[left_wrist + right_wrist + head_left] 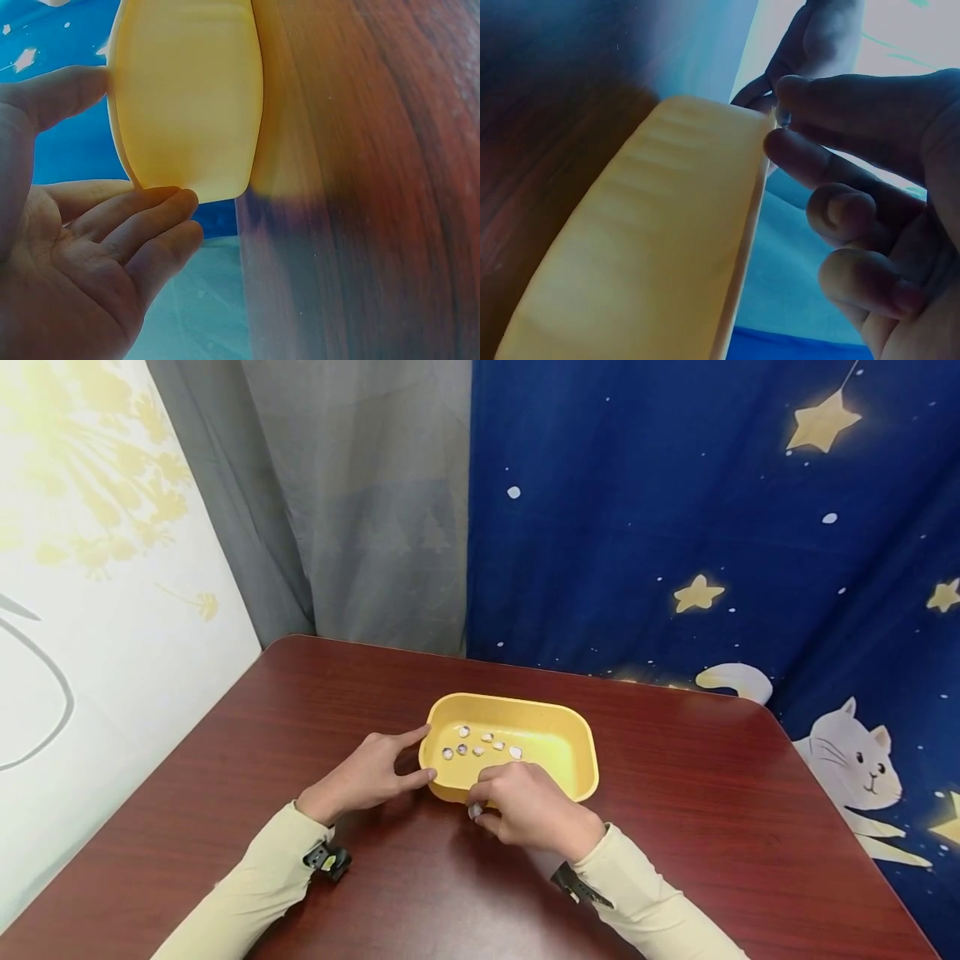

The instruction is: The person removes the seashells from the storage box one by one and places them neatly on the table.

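Dark table point(337, 693): we've our left hand point(365, 774), fingers wide, at the tub's point(525, 714) left edge; our right hand point(532, 806) pinches a shiny piece point(475, 811); slack fingertips could drop it outside.

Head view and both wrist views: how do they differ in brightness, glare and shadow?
Head view: brightest, with a washed-out glow at the upper left of the white backdrop and a soft sheen on the table; left wrist view: dimmer, blurry dark patch beside the yellow tray; right wrist view: right hand shaded, background glaring white at upper right.
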### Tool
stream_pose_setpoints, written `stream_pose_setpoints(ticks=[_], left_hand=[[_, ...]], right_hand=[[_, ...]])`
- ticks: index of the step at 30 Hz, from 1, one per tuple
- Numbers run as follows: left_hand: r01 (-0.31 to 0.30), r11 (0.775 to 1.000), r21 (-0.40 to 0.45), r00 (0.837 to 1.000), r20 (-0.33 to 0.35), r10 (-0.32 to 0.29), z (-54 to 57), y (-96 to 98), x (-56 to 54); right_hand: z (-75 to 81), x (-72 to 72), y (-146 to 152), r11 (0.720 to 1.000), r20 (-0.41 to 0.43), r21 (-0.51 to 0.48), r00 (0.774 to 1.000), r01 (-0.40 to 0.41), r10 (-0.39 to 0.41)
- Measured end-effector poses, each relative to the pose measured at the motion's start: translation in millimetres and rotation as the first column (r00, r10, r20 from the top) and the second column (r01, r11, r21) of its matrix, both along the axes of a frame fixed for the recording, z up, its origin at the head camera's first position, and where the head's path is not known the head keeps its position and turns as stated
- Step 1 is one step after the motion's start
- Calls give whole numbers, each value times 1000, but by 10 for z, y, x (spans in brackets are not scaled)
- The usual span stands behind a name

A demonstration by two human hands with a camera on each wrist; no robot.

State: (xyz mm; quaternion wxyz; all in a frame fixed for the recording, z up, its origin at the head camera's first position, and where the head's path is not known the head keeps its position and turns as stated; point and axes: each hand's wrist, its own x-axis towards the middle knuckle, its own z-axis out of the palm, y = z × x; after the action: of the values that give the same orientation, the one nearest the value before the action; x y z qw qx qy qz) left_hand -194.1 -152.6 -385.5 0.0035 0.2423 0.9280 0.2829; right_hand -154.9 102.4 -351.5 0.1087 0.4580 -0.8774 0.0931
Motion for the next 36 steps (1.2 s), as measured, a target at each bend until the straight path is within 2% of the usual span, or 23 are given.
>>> stream_pose_setpoints(ticks=[7, 15, 24, 33, 36], left_hand=[[-3, 1000, 0, 1000, -1, 3, 7, 9, -1], [-3, 1000, -8, 1000, 0, 3, 7, 15, -9], [7, 1000, 2, 999, -34, -7, 3, 0, -5], [8, 1000, -5, 1000, -28, -8, 17, 7, 2], [9, 1000, -2, 999, -37, -9, 19, 7, 2]], right_hand=[[-95, 27, -72, 998, -37, 53, 999, -18, 20], [-171, 62, -178, 993, -79, 121, 997, -4, 13], [-266, 75, -335, 969, -196, 249, 980, 10, 40], [-359, 29, -416, 963, -187, 267, 982, 20, 31], [-393, 30, -439, 959, -209, 281, 977, 26, 35]])
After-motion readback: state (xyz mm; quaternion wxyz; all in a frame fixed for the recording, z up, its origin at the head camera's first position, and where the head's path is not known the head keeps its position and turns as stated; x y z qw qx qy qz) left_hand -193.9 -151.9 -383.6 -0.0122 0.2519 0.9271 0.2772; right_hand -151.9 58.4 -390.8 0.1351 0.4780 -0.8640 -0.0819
